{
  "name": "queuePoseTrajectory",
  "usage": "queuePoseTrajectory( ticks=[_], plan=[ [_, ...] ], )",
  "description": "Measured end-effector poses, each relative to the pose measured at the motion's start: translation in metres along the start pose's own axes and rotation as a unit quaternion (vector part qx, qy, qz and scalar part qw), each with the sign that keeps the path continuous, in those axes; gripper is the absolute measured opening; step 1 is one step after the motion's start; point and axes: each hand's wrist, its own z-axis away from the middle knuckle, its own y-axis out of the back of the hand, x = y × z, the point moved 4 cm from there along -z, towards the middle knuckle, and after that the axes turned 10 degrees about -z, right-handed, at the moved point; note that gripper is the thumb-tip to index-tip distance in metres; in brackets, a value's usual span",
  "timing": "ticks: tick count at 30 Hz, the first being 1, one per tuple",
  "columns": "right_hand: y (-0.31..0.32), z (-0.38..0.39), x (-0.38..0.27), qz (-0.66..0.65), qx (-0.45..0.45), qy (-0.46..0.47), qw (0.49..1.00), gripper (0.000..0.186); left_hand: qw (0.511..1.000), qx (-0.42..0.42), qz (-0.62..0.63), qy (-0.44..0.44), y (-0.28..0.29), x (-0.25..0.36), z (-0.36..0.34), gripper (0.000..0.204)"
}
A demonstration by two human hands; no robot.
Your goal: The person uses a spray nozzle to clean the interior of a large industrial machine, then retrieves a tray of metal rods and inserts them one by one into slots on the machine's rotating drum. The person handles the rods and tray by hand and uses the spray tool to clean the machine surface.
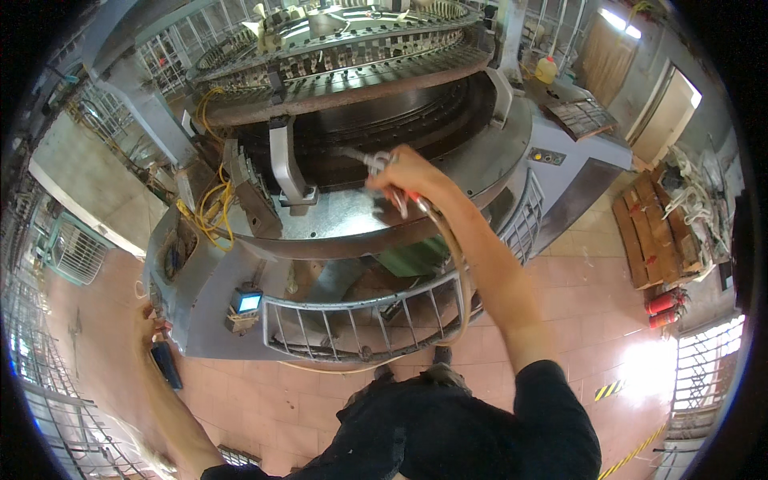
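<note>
My right hand is closed around an air blow gun, held above the metal ring table of a large circular knitting machine. The gun's nozzle points left toward the dark round opening under the needle ring. From its grip, a tan air hose hangs down past the curved guard rail and runs on along the floor. Low at the far left, my left hand is beside the machine's grey base. Its fingers are small and partly hidden there. A dark blue object lies just below it.
A curved metal guard rail stands in front of me. A small lit screen sits left of it. Yellow cables hang at the machine's left. On the right are a wooden crate with white material and red fire extinguishers.
</note>
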Motion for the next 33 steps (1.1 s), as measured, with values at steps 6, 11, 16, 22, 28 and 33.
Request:
queuePoseTrajectory(
  ticks=[6, 11, 16, 22, 28, 33],
  plan=[
    [-0.023, 0.008, -0.004, 0.046, -0.044, -0.096, 0.993, 0.022, 0.984, 0.176, 0.038, -0.01, -0.012, 0.019, 0.014, 0.054],
    [-0.081, 0.093, -0.053, 0.077, -0.09, -0.033, 0.992, 0.024, 0.943, 0.156, 0.26, -0.138, -0.125, 0.092, 0.075, 0.064],
    [-0.166, 0.123, -0.026, 0.086, -0.145, -0.035, 0.985, 0.034, 0.927, 0.068, 0.346, -0.129, -0.236, 0.168, 0.082, 0.059],
    [-0.139, 0.12, -0.044, 0.213, -0.184, 0.019, 0.959, 0.033, 0.877, -0.039, 0.453, -0.155, -0.263, 0.205, 0.087, 0.062],
    [0.002, 0.036, -0.026, 0.048, 0.168, -0.006, 0.985, 0.014, 0.913, 0.048, 0.388, -0.117, -0.251, 0.165, 0.09, 0.055],
    [0.045, 0.014, -0.025, 0.021, 0.384, 0.075, 0.92, 0.019, 0.928, 0.167, 0.303, -0.141, -0.201, 0.122, 0.081, 0.038]
  ],
)
